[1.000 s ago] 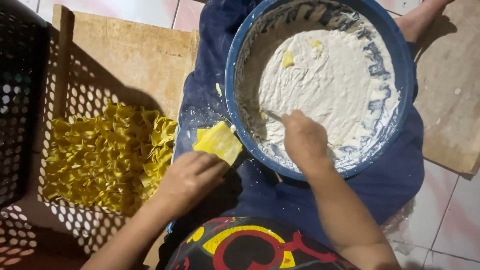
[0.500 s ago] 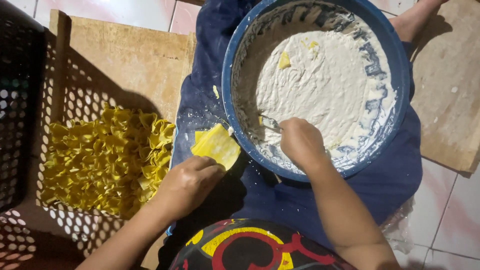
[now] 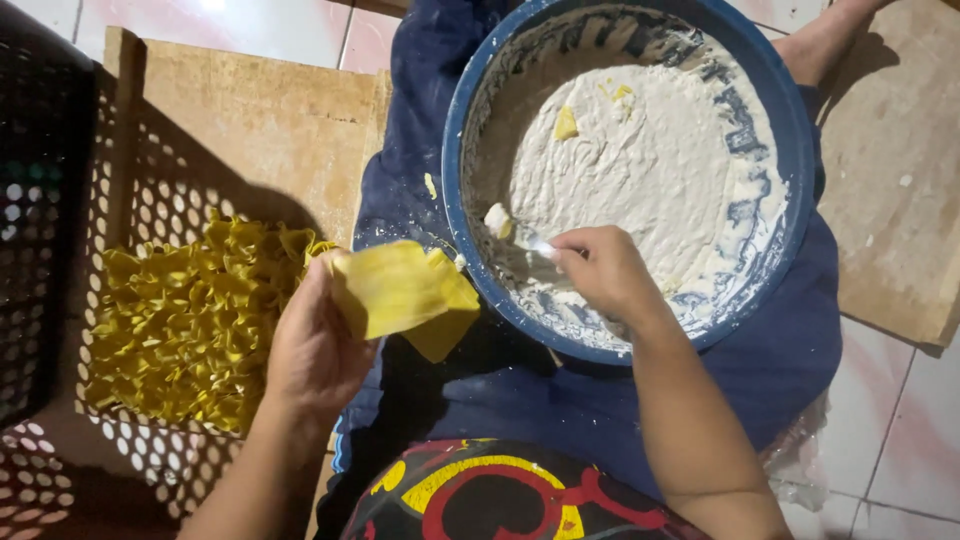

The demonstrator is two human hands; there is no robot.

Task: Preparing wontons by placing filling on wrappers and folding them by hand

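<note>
Over the person's lap, the left hand (image 3: 315, 345) is closed on a small stack of yellow wrappers (image 3: 405, 295), thumb on top and fingers beneath, the sheets held tilted just outside the rim of the blue bowl (image 3: 790, 130). How many sheets are in the stack cannot be told; at least two edges show. The forearm runs up from the bottom edge at a slant.

Across from it, the right hand (image 3: 600, 270) reaches over the bowl's near rim, fingers curled shut round a small utensil (image 3: 530, 245) whose tip carries a pale dab of filling. Its wrist is bent down into the bowl, the forearm coming from the lower right.

One bowl sits on the lap, on dark blue cloth (image 3: 420, 100), and holds a white paste (image 3: 640, 170) smeared up its walls; two yellow scraps lie on the paste.

Left of the hands, a heap of folded yellow pieces (image 3: 180, 320), too many to count, lies on a wooden board (image 3: 250, 130) on the tiled floor. A dark perforated basket (image 3: 40, 230) stands at the far left, casting spotted light. A second wooden board (image 3: 890, 180) lies at the right.
</note>
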